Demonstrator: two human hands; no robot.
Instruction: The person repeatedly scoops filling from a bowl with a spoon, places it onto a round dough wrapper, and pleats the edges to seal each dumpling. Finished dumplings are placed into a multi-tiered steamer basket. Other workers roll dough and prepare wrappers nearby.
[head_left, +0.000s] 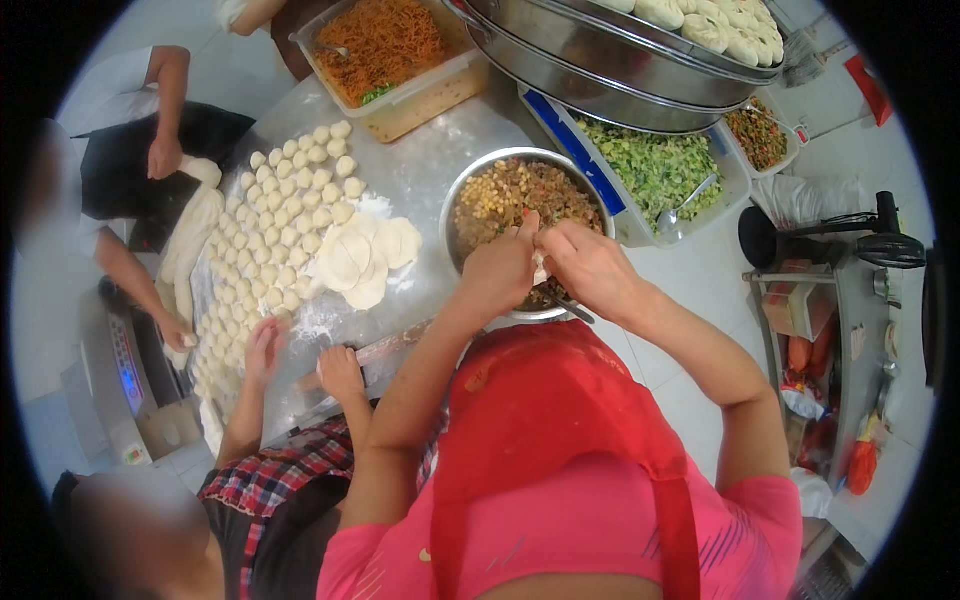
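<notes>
My left hand (504, 264) and my right hand (590, 259) meet over a steel bowl (448, 196) of chopped filling (551, 187), with fingertips close together. Pinched between them is a pale dough wrapper (540, 268), mostly hidden by my fingers. Yellow kernels (484, 196) lie to one side of the filling. A dark utensil handle (576, 309) sticks out over the bowl's near rim, just below my right hand.
Left of the bowl are stacked flat wrappers (366, 259), many dough pieces (304, 178) and a rolling pin (394, 343) in a co-worker's hand (341, 373). Another person handles a dough rope (187, 240). Filling tubs (420, 112) (739, 195) and steamer trays (600, 67) stand beyond.
</notes>
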